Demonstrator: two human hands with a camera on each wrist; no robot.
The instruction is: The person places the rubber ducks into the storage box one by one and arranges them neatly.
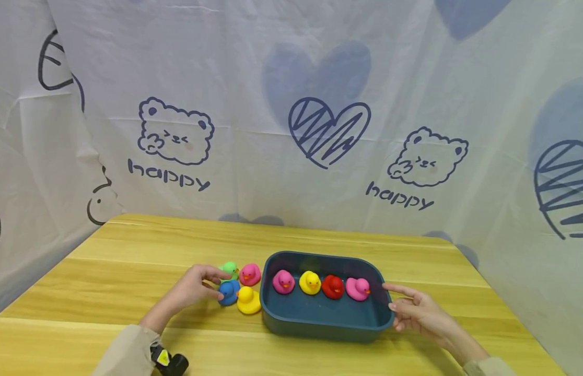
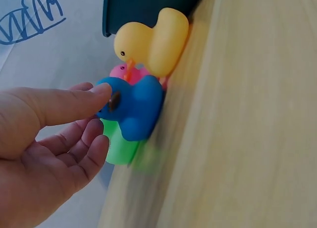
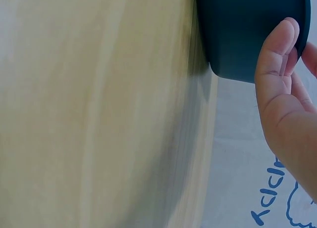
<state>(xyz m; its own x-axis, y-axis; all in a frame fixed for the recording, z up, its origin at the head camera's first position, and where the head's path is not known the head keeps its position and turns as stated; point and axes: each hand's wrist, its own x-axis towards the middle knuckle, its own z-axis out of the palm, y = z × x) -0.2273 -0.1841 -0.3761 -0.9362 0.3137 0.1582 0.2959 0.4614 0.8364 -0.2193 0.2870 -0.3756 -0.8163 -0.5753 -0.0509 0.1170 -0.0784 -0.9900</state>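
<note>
1. The person's left hand (image 1: 197,287) was partly spread at the blue rubber duck (image 1: 228,293), thumb by its head and forefinger reaching toward the green duck (image 1: 230,269). I saw no firm grip; whether the thumb actually touched, I couldn't tell.

2. The blue one sat in a tight cluster of four on the wooden table (image 1: 131,261). Behind were the green and the loose pink duck (image 1: 250,274); the loose yellow duck (image 1: 249,301) sat in front, right beside the tub. Bunched there, all four lay on the left hand's side, within easy reach.

3. The right hand (image 1: 420,313) rested at the far end of the dark teal tub (image 1: 319,332), forefinger stretched to the rim, thumb against it, the other fingers bent below. It looked like a light touch, probably to steady the tub.

4. Inside, from left to right, stood the magenta duck (image 1: 283,282), the inner yellow duck (image 1: 310,282), the red duck (image 1: 332,287) and the light pink duck (image 1: 358,289). Their row kept toward the back wall, leaving bare floor in front.

5. A curtain (image 1: 254,156) printed with hearts and bears hung behind.
</note>
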